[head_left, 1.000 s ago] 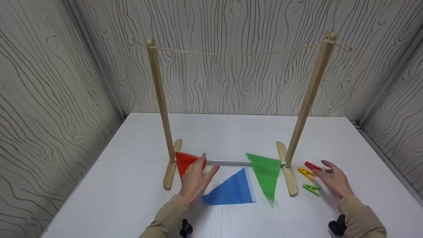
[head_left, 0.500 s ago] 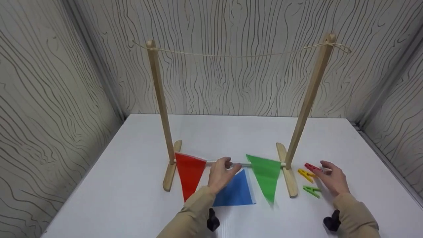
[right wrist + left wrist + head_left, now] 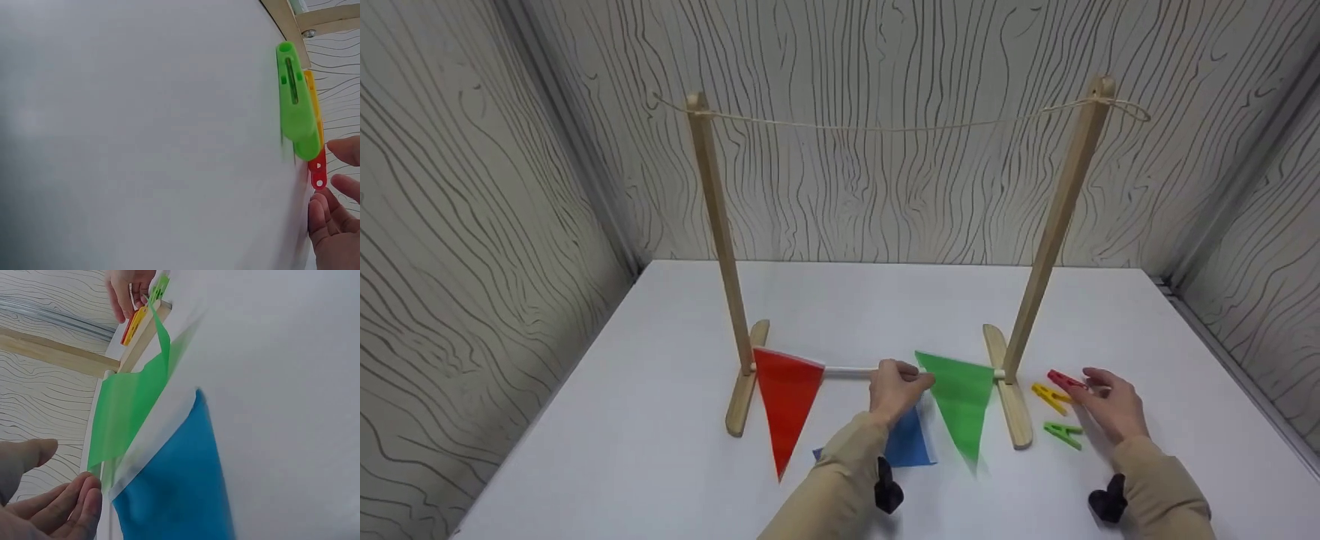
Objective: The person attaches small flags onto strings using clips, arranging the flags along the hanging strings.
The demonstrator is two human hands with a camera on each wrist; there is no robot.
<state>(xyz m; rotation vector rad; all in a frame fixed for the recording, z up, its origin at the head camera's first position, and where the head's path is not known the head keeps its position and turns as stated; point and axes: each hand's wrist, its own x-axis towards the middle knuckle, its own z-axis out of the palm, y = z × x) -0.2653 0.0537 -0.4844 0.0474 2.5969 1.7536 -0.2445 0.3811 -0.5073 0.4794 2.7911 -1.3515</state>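
Note:
My left hand (image 3: 896,394) reaches over the blue pennant (image 3: 913,442) to the upper left corner of the green pennant (image 3: 969,397). In the left wrist view, its thumb stands apart from the fingers, whose tips are beside the green corner. My right hand (image 3: 1116,409) hovers at the near end of a red clothespin (image 3: 1063,379), thumb and fingers spread around that end without pinching it. Close by lie a yellow clothespin (image 3: 1048,397) and a green clothespin (image 3: 1063,433). A red pennant (image 3: 787,397) lies to the left, its top edge over the white rod (image 3: 851,372).
A wooden left post (image 3: 716,232) and right post (image 3: 1057,232) rise from flat feet on the white table (image 3: 622,420). A thin string (image 3: 877,128) sags between their tops. Patterned walls (image 3: 840,202) enclose the back and sides.
My left hand has moved right, from the red pennant across the blue one to the green pennant's corner. The right hand stays by the red clothespin, with only slight movement.

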